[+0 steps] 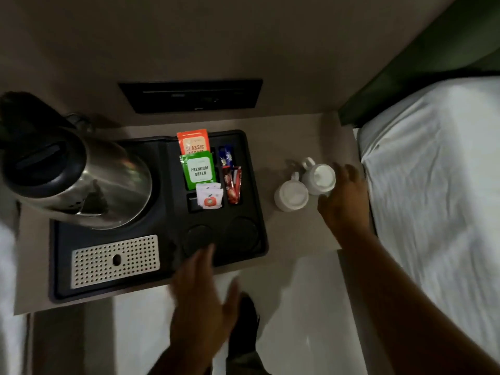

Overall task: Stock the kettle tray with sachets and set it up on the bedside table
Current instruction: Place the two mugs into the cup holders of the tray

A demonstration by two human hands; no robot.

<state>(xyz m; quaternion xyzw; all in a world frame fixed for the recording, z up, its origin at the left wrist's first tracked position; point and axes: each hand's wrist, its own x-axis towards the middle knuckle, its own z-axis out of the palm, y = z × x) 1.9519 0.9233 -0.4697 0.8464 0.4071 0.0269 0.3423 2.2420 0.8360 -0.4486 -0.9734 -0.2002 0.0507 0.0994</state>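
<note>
A black kettle tray [254, 212] lies on the bedside table [303, 136]. A steel kettle [81, 180] stands on its left part. An orange tea sachet [193, 142], a green tea sachet [198, 169], a small white sachet [209, 198] and red and blue stick sachets [232, 182] sit in its compartments. Two round cup recesses [240, 234] hold nothing. Two white cups [305, 185] stand upside down on the table to the tray's right. My right hand [343, 196] touches the farther cup with fingers spread. My left hand [203, 288] hovers open over the tray's front edge, blurred.
A perforated metal drip plate [115, 261] fills the tray's front left. A dark switch panel [190, 96] is set in the wall behind. The bed with white sheets [438, 198] borders the table on the right. My shoe [243, 328] shows on the pale floor below.
</note>
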